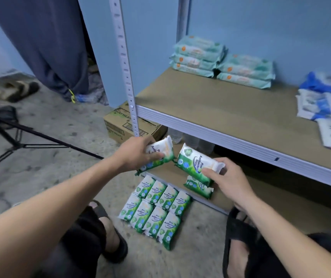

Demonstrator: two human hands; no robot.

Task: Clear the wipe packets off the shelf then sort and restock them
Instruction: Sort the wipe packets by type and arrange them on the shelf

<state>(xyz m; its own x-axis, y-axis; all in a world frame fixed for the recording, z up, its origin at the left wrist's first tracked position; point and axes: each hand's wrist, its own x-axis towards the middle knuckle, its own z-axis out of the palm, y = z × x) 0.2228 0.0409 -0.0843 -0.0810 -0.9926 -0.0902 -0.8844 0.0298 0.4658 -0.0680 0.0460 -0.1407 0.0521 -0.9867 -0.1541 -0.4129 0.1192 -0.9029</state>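
My left hand (138, 151) grips a green-and-white pine wipe packet (160, 157) in the air below the shelf board (220, 109). My right hand (228, 179) holds another green packet (194, 163), with a second one (198, 186) seemingly underneath it. Several green packets (156, 209) lie in two rows on the floor between my feet. Pale green packets (198, 55) are stacked at the back of the shelf, with a lower stack (244, 71) beside them. Blue-and-white packets (329, 109) lie loose at the shelf's right.
A cardboard box (124, 125) stands on the floor under the shelf's left end, by the metal upright (124, 65). A black tripod (20, 137) spreads its legs at the left. A dark curtain (46, 43) hangs behind. Sandals (10, 91) lie far left.
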